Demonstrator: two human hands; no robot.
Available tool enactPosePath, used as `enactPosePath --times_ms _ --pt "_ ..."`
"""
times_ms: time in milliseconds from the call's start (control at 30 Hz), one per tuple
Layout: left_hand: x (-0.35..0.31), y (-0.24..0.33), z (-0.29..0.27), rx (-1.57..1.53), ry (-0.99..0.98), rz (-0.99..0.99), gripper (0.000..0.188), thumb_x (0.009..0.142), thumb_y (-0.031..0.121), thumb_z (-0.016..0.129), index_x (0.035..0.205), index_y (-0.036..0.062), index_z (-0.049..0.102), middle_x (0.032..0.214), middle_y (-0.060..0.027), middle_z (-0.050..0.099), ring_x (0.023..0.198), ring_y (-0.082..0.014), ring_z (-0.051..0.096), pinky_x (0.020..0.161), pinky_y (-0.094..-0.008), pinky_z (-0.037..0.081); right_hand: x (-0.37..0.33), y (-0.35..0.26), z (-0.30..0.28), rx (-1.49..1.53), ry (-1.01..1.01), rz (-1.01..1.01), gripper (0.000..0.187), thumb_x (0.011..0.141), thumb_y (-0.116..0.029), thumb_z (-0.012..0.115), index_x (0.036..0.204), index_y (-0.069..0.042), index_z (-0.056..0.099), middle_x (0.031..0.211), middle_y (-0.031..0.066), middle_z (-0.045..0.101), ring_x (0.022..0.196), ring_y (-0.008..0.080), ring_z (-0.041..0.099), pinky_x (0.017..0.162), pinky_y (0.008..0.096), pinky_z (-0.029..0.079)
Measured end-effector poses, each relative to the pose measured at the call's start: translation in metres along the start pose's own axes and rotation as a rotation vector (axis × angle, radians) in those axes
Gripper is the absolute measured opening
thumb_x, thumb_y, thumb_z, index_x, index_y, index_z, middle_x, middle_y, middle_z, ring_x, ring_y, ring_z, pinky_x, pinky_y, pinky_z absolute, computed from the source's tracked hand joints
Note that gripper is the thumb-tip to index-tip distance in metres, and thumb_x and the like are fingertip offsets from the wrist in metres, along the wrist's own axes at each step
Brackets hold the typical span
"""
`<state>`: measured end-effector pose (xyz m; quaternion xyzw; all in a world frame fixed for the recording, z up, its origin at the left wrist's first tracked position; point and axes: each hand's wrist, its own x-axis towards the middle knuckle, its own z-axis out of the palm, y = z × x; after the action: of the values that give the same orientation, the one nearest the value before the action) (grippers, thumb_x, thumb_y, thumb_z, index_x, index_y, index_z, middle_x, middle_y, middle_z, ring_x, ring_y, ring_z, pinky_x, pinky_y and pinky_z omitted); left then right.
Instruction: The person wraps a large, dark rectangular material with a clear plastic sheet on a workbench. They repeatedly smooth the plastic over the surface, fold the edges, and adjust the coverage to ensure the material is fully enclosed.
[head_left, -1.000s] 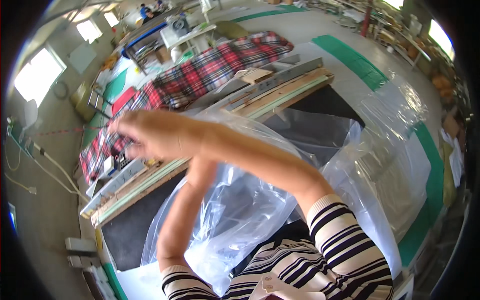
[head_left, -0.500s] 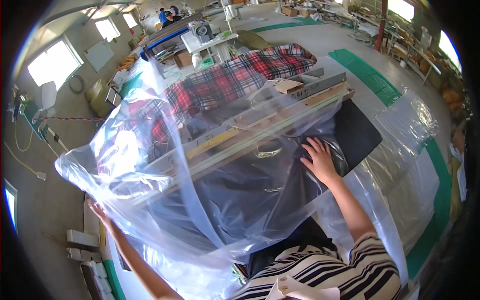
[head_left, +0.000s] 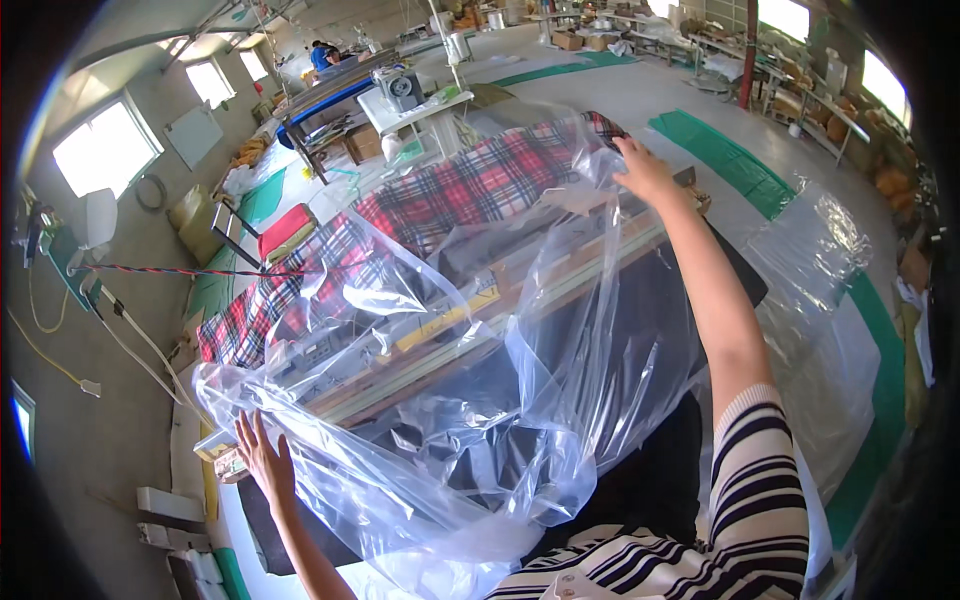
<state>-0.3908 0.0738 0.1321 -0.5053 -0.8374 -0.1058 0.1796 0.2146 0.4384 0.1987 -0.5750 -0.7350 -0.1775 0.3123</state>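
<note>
Nearest to us, our left hand [head_left: 262, 462] lies at the near left corner of the work table [head_left: 300, 545], fingers spread and flat on the edge of the clear plastic sheet [head_left: 480, 400]. It is open, pressing and not gripping, and we judge it keeps that corner from sliding. The sheet billows from this hand over the dark cloth [head_left: 640, 480] that covers the near side of the table, so the cloth shows through it.

In the middle, the sheet passes over the long wooden and metal bar [head_left: 450, 325] which runs across the table from left to right. The plastic stands up in big folds there, because air is under it.

Farther away, our right arm is stretched out and our right hand [head_left: 645, 170] holds the far edge of the sheet, pinched between the fingers near the far right corner, lifted above the plaid fabric [head_left: 470, 190]. Held so high, the sheet can spread wide over everything.

Behind stands a sewing machine [head_left: 405, 90] on a white stand.
</note>
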Motion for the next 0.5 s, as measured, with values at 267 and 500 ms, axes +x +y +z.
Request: enactPosePath --times_ms 267,500 --pt "-0.006 0.063 -0.004 -0.058 -0.015 0.124 0.064 0.082 0.023 0.058 0.138 0.0137 0.028 0.145 -0.0106 0.022 0.135 -0.0305 0.016 0.105 -0.0526 0.017 -0.237 0.018 -0.031 0.115 -0.287 -0.104 0.042 0.082 -0.029 0.059 0.119 -0.010 0.050 0.128 0.0072 0.044 0.122 0.0263 0.037 0.099 0.0470 0.030" --pt "-0.063 0.113 -0.041 -0.053 0.232 0.012 0.083 0.072 0.034 0.067 0.139 0.0139 0.023 0.147 -0.0119 0.015 0.135 -0.0318 0.015 0.103 -0.0570 0.019 -0.275 0.062 -0.029 0.163 -0.072 0.143 0.048 0.082 -0.024 0.059 0.125 -0.009 0.043 0.133 0.0103 0.040 0.121 0.0312 0.038 0.099 0.0461 0.030"
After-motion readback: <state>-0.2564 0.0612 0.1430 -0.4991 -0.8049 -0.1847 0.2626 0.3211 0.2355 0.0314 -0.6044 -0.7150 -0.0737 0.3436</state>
